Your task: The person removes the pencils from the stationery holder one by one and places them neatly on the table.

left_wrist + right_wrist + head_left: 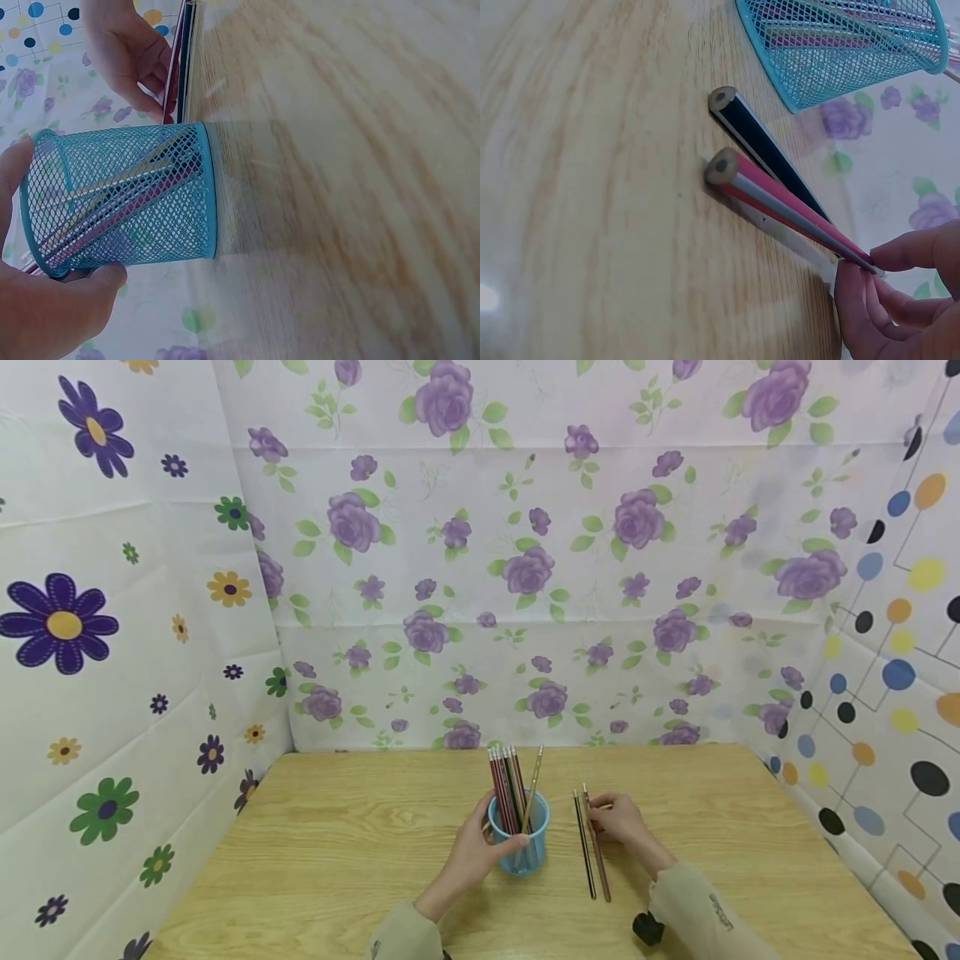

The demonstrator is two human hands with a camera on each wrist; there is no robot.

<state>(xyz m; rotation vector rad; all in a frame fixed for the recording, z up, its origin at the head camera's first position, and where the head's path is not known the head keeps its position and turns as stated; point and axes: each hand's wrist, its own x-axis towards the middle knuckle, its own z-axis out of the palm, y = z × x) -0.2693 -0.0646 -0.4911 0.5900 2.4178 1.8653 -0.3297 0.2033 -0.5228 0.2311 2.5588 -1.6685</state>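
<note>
My left hand [471,853] grips a light-blue mesh pencil cup [531,853] near its rim, and the cup stands upright on the table. Inside lean several red and dark pencils [504,789], plus one gold pencil [536,781] tilted to the right. To the cup's right, my right hand [621,818] pinches a red-and-silver striped pencil [780,199] near its far end between thumb and fingers. Its blunt, unsharpened end points toward the camera in the right wrist view. Beside it, on the cup's side, a black-and-silver pencil [769,146] lies almost parallel on the table.
The wood-grain table [337,843] runs back to a purple-flowered cloth [525,568]. Patterned cloths with daisies [67,622] and coloured dots [896,672] hang at the left and right sides. A small black object [648,928] is by the right sleeve.
</note>
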